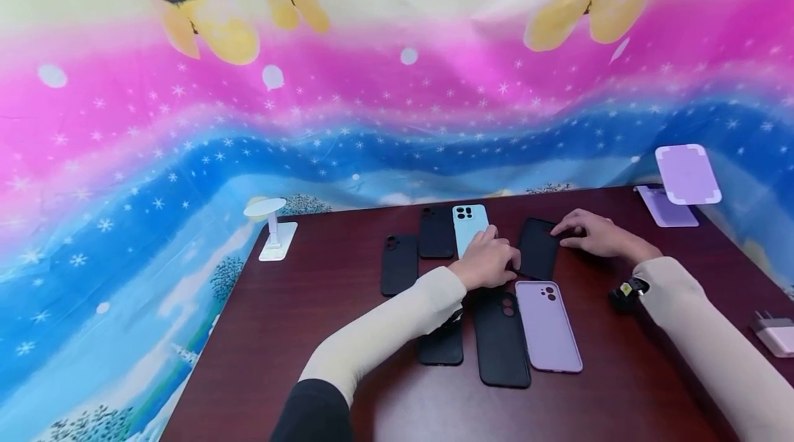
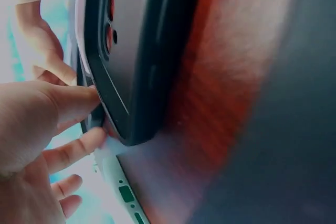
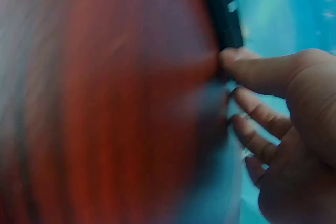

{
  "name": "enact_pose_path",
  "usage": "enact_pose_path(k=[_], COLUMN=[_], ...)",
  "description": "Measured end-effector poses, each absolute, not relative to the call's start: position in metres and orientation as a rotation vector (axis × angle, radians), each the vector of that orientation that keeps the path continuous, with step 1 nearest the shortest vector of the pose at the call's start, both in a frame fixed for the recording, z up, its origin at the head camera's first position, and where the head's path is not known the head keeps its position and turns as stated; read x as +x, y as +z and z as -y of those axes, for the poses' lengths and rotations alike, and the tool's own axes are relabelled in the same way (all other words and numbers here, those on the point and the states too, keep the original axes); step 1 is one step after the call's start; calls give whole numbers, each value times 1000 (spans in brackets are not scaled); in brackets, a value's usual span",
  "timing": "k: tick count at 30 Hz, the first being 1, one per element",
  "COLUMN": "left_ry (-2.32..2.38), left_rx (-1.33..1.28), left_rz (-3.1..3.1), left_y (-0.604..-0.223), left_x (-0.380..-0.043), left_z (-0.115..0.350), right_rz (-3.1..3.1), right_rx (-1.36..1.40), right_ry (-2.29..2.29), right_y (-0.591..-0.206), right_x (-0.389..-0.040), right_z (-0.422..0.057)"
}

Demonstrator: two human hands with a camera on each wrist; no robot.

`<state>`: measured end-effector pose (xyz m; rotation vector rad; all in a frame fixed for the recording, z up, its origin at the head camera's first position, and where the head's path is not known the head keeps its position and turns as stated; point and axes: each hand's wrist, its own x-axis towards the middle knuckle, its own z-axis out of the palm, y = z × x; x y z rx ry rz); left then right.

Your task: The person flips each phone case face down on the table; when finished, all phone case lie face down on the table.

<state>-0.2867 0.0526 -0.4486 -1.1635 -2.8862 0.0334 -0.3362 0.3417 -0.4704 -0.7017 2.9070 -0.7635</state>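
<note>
A black phone case (image 1: 537,250) lies on the dark red table between both hands. My left hand (image 1: 489,259) pinches its left edge near the lower corner with thumb and index finger; the other fingers spread over the mint phone case (image 1: 468,220). At the upper right edge of the same black case, my right hand (image 1: 589,232) grips with thumb and fingertips; in the right wrist view the thumb (image 3: 262,72) presses on the dark edge. Just below sit a lavender case (image 1: 548,332) and another black case (image 1: 504,349), close to my left wrist.
Two black cases, one upper (image 1: 436,232) and one left (image 1: 400,266), lie beside the mint one. Another black case (image 1: 440,345) is partly under my left forearm. A white stand (image 1: 276,238), a purple stand (image 1: 688,176) and a charger (image 1: 775,333) stand near the table's sides.
</note>
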Motion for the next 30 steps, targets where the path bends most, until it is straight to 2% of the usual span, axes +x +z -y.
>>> enact_pose_path(k=[6, 12, 21, 30], left_ry=[64, -90, -567, -933], left_rx=[-1144, -1188, -1281, -1491], left_rz=[2878, 2805, 2404, 2239], left_y=[-438, -428, -411, -414], left_x=[-294, -285, -238, -191], left_z=[-64, -42, 14, 58], right_rz=[-2950, -2987, -2853, -2707], right_rx=[-721, -886, -1044, -1282], right_ry=[-784, -811, -1065, -1141], right_y=[-465, -441, -383, -375], right_x=[-342, -339, -303, -261], right_z=[-351, -344, -303, -258])
